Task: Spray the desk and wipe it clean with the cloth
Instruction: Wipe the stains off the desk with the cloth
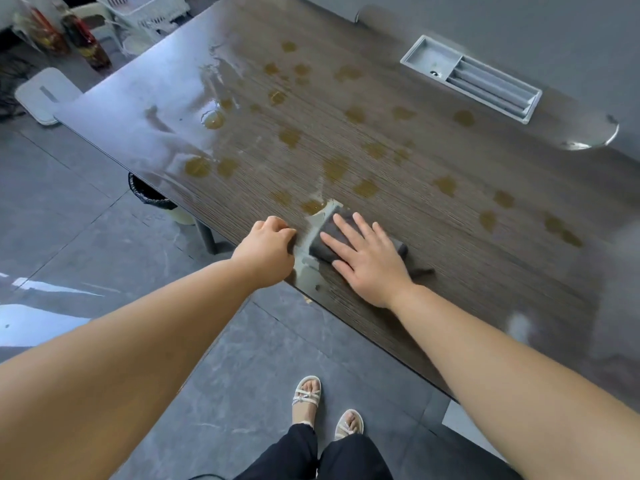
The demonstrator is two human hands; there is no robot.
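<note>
- Right hand (367, 258) lies flat on the grey cloth (317, 249), fingers (346, 228) straight and spread.
- Left hand (266, 251), curled into a fist, rests at the desk (433, 161) edge, just left of the cloth.
- Brown spots (290, 136) dot the desk beyond.

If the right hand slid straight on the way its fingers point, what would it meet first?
Probably the brown spot just past the cloth, which the right hand presses flat on the desk.
</note>
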